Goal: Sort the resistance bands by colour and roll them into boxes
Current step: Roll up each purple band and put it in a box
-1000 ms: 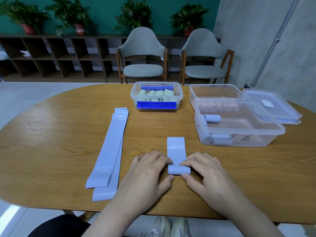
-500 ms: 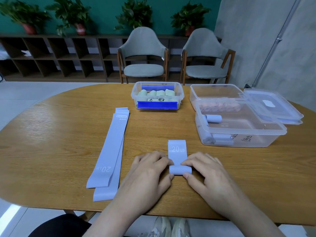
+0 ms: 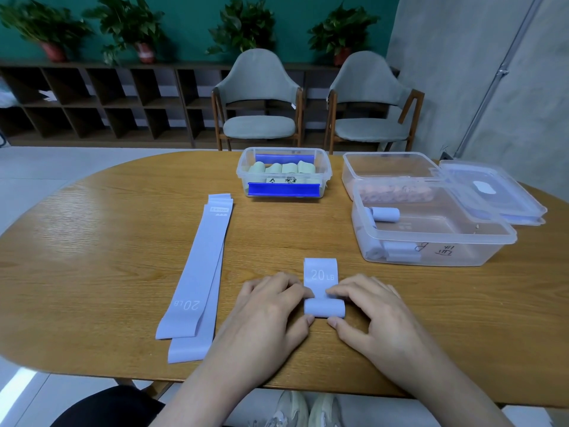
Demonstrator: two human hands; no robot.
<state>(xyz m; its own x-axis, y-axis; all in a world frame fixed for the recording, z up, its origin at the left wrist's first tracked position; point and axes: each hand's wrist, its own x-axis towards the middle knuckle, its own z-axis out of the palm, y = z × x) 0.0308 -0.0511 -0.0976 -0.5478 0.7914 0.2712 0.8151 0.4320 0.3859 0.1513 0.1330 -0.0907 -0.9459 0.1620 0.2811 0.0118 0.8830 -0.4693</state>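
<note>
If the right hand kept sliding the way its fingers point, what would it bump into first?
The right hand points left, so it would probably first meet the rolled part of the purple band it already touches, with the left hand just beyond.

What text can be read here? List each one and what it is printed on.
"20 LB": on the lilac band being rolled.
"20 LB", upside down: on the top flat band.
Small logo tag at that band's far end: too small to read.
Handwritten labels on the green-roll box and the near clear box: illegible.

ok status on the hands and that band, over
Left hand and right hand both pinch the ends of the half-rolled purple band. Flat tail marked 20 LB left. Path to the near box clear.
</note>
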